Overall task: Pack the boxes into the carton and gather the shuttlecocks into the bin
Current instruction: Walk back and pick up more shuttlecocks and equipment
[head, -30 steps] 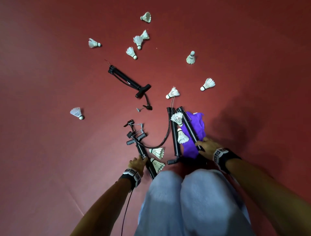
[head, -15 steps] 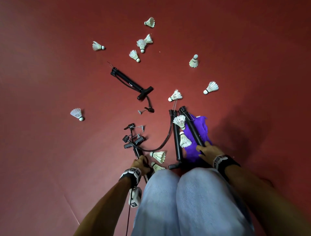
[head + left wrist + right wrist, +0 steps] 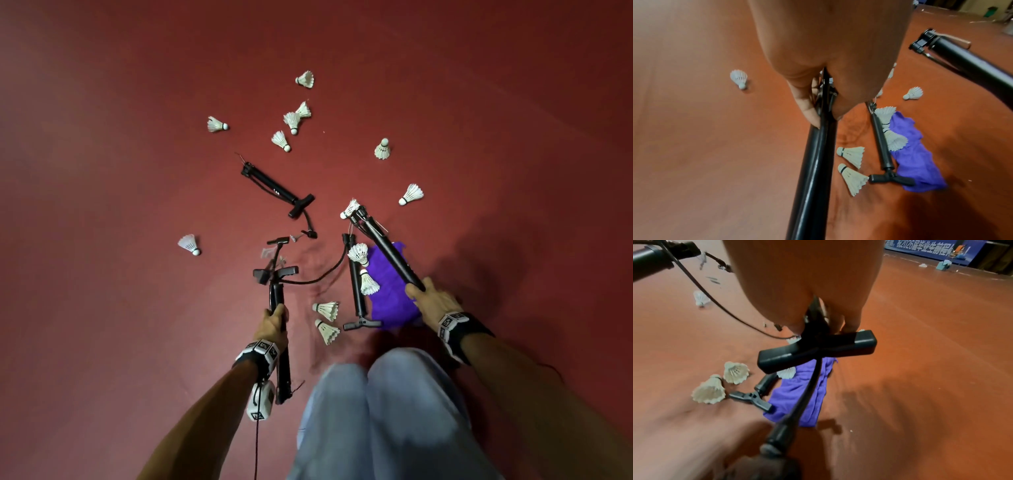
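Several white shuttlecocks lie scattered on the red floor, two (image 3: 327, 310) close in front of my knees and one (image 3: 190, 244) off to the left. My left hand (image 3: 275, 317) grips a black pump (image 3: 276, 294) by its tube (image 3: 812, 170) and holds it off the floor. My right hand (image 3: 419, 291) grips a second black pump (image 3: 385, 245) near its T-handle (image 3: 818, 350), with the far end raised. No box or carton shows in any view.
A third pump (image 3: 356, 284) lies beside a purple cloth (image 3: 394, 301), with two shuttlecocks (image 3: 369, 282) on them. A fourth pump (image 3: 277, 190) lies farther out. A thin black hose (image 3: 318, 279) trails on the floor. Far off stands a green bin (image 3: 991, 13).
Both hands have lifted their pumps off the floor. The right pump's far end swung up and to the right off the purple cloth; the left pump came back alongside my forearm.
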`<state>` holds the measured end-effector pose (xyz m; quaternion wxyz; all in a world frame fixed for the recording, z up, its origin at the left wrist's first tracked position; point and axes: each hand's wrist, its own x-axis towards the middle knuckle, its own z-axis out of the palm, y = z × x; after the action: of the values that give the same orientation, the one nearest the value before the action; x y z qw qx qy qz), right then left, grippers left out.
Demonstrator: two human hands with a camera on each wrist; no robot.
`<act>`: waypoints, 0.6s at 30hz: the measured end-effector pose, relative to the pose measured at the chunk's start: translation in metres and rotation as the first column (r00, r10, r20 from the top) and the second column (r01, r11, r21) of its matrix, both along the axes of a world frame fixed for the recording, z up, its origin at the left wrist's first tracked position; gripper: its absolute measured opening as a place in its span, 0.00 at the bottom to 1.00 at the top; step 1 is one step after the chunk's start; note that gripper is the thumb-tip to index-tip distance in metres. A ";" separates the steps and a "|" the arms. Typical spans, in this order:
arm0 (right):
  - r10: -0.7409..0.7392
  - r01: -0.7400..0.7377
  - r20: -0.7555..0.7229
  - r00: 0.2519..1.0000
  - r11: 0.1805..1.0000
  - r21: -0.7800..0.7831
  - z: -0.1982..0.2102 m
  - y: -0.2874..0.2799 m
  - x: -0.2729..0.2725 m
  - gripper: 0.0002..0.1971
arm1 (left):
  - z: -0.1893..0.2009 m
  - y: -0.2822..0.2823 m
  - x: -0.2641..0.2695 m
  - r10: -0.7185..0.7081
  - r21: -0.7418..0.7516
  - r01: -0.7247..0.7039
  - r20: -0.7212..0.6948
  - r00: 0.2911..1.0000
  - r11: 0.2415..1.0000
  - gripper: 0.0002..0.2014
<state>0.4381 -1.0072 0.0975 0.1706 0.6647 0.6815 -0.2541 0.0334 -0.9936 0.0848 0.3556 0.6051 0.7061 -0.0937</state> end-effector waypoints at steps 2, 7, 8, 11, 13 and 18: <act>-0.027 0.027 0.016 1.000 1.000 -0.013 0.057 -0.003 -0.003 0.25 | 0.051 0.002 0.001 -0.053 0.022 0.053 0.000 0.999 0.998 0.17; -0.101 0.101 -0.007 0.995 0.995 0.020 0.204 -0.010 -0.008 0.23 | 0.189 0.005 0.010 -0.174 0.031 0.174 -0.001 0.985 0.984 0.17; -0.118 0.118 -0.020 0.993 0.993 0.029 0.233 -0.010 -0.007 0.21 | 0.217 0.007 0.013 -0.197 0.026 0.197 0.000 0.980 0.980 0.18; -0.164 0.173 -0.111 0.980 0.981 0.085 0.315 -0.010 -0.005 0.12 | 0.306 0.013 0.026 -0.246 0.019 0.245 0.035 0.969 0.969 0.18; -0.203 0.223 -0.171 0.964 0.969 0.108 0.365 -0.011 -0.004 0.10 | 0.369 0.019 0.038 -0.262 0.027 0.261 0.049 0.964 0.965 0.19; -0.359 0.423 -0.341 0.869 0.896 0.136 0.473 -0.008 -0.009 0.12 | 0.501 0.028 0.068 -0.378 0.140 0.362 0.109 0.919 0.921 0.48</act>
<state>0.4295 -1.0156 0.5706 -0.0629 0.7556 0.5727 -0.3117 0.1017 -0.9659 0.5857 0.3419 0.7525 0.5576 -0.0769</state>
